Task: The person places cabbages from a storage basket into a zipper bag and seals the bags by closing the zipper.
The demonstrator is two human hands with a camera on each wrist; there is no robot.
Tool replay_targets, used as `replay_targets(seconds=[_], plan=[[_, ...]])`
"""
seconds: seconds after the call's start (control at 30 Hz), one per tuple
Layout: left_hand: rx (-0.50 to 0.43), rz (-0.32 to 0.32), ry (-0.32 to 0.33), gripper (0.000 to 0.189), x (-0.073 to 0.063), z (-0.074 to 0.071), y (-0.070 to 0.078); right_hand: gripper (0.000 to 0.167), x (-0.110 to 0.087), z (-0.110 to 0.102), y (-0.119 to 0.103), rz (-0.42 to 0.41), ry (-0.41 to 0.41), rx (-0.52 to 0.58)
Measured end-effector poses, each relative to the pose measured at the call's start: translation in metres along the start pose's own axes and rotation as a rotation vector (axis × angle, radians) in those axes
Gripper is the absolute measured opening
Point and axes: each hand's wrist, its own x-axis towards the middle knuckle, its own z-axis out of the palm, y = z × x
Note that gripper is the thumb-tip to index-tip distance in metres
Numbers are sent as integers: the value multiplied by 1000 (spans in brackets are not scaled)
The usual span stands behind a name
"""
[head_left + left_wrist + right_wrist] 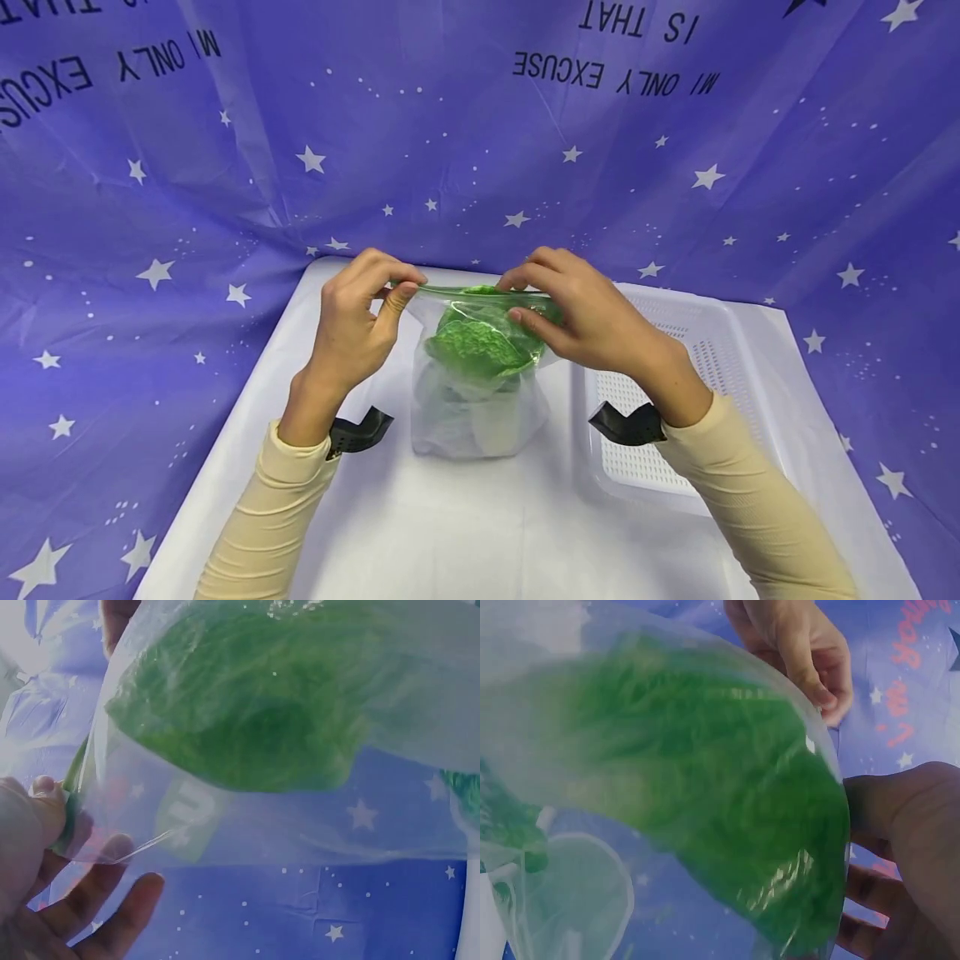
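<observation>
A clear zip bag (517, 421) stands upright on the table, its green-edged mouth at the top. Inside are crinkled green leaves (480, 346), like lettuce or cabbage, with a whitish shape lower down that I cannot make out. My left hand (360, 321) pinches the bag's left top corner between thumb and fingers. At the right part of the mouth, my right hand (592, 308) grips the bag with the thumb in front and fingers behind the rim. The leaves (247, 727) press against the plastic in the left wrist view. Through the right wrist view, leaves (720, 765) reach close to the mouth.
To the right stands a white perforated basket (637, 462), partly under my right forearm. A white cloth covers the table (450, 525). Behind and at the sides hangs a purple star-patterned curtain (420, 125) with printed words.
</observation>
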Motion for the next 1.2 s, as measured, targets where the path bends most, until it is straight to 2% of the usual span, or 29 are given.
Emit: replay_targets(seconds=[0.13,0.3,0.37,0.47,0.6,0.67,0.8,0.9,1.03,1.13,1.2], plan=[[-14,11,37,16,0,4,0,30,4,9,-4,-11,17,-43],[-34,33,95,9,-1,12,1,29,5,18,-11,19,-59,-75],[-42,48,122,3,-1,17,2,28,7,19,-15,22,-99,-64],[-58,77,142,14,-1,22,2,29,10,20,-20,5,-158,-29],[-91,117,132,22,-1,28,5,27,17,19,-27,-36,-196,59],[-115,131,126,24,-2,31,7,23,20,19,-29,-40,-161,105],[-185,138,127,26,-2,32,11,17,25,21,-31,-41,10,139],[-272,88,154,27,-3,31,13,23,28,23,-32,-57,107,122],[-416,-71,183,32,-5,28,14,28,31,23,-33,-79,128,93],[-506,-171,144,25,-7,24,14,21,32,24,-33,-91,143,76],[-521,-194,101,15,-7,22,15,16,32,24,-33,-93,162,66]])
